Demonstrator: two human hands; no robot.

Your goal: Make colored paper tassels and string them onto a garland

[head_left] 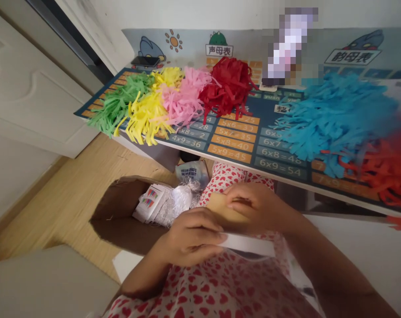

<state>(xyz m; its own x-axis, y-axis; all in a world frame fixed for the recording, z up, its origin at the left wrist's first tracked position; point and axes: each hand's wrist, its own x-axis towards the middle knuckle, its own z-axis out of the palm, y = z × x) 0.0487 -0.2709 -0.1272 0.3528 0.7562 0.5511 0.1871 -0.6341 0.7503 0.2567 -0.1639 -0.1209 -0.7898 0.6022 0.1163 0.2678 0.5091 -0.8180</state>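
Observation:
In front of my lap, my left hand (195, 236) has its fingers closed on the edge of a white strip (248, 244), which seems to top a clear plastic bag. My right hand (253, 205) pinches a yellowish piece of paper or card (225, 212) that lies between the two hands; its lower part is hidden by my fingers. On the table above are fringed paper tassels: green (127, 99), yellow (147, 117), pink (187, 97), dark red (228, 84), blue (339, 117) and orange-red (389, 165).
An open cardboard box (117, 216) on the floor at left holds printed cards (150, 203) and white stringy bundles (182, 197). A printed mat (233, 141) covers the table. A phone (145, 61) lies at its back left. A cabinet door (31, 79) stands at left.

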